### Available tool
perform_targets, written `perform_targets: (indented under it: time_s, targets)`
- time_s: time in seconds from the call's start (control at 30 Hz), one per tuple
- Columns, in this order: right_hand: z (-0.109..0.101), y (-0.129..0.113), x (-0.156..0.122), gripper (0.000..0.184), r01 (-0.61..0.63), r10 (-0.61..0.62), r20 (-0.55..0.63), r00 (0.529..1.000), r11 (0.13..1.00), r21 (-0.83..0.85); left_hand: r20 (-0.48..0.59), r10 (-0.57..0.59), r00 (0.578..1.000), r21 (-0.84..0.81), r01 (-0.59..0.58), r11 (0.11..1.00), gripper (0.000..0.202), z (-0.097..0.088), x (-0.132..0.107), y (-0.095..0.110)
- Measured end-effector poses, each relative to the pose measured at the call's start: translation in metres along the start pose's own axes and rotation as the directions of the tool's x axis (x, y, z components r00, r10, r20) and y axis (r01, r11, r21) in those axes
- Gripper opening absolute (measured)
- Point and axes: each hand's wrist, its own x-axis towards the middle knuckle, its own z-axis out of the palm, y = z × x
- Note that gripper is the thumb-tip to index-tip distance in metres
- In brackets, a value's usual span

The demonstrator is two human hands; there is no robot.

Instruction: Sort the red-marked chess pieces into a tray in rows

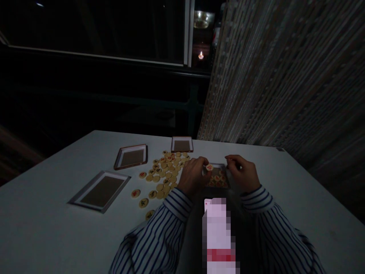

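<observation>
My left hand [195, 173] pinches a round cream game piece [209, 167] with a red mark, holding it just above a small tray [221, 166] that has several such pieces lying in it. My right hand [243, 172] rests on the tray's right side, fingers curled at its far corner; whether they grip the rim I cannot tell. A loose heap of cream pieces [165, 171] with red and black marks lies on the white table [51, 228] left of my left hand. Both sleeves are white with dark stripes.
Three shallow trays lie on the table: a large one [99, 190] at the front left, one [131, 156] behind it, and a small one [181, 144] at the back. A textured wall [285, 76] rises on the right. A blurred pink object [219, 236] hangs in front of my chest.
</observation>
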Motion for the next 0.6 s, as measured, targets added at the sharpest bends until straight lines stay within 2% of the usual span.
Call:
perform_targets:
  time_s: [0.1, 0.27, 0.33, 0.43, 0.6]
  targets:
    - [0.000, 0.004, 0.001, 0.025, -0.024, 0.024, 0.045, 0.999, 1.000, -0.003, -0.018, -0.012, 1.000, -0.051, 0.011, 0.999, 0.015, 0.009, 0.002, 0.000]
    - [-0.005, 0.008, 0.011, 0.024, -0.003, 0.012, 0.184, 0.983, 0.999, -0.050, -0.036, -0.027, 0.999, -0.068, 0.025, 0.997, 0.012, 0.024, -0.003, -0.003]
    - [-0.007, 0.010, 0.017, 0.024, 0.021, 0.004, 0.272, 0.962, 0.996, -0.088, -0.042, -0.033, 0.999, -0.067, 0.030, 0.997, 0.010, 0.028, -0.004, -0.004]
    - [-0.009, 0.012, 0.028, 0.021, 0.080, -0.027, 0.421, 0.907, 0.991, -0.109, -0.043, -0.043, 0.998, -0.077, 0.040, 0.996, 0.011, 0.031, -0.006, -0.005]
    - [-0.006, 0.008, 0.042, 0.018, 0.126, -0.046, 0.536, 0.843, 0.986, -0.113, -0.018, -0.025, 1.000, -0.086, 0.024, 0.996, 0.014, 0.036, -0.009, -0.006]
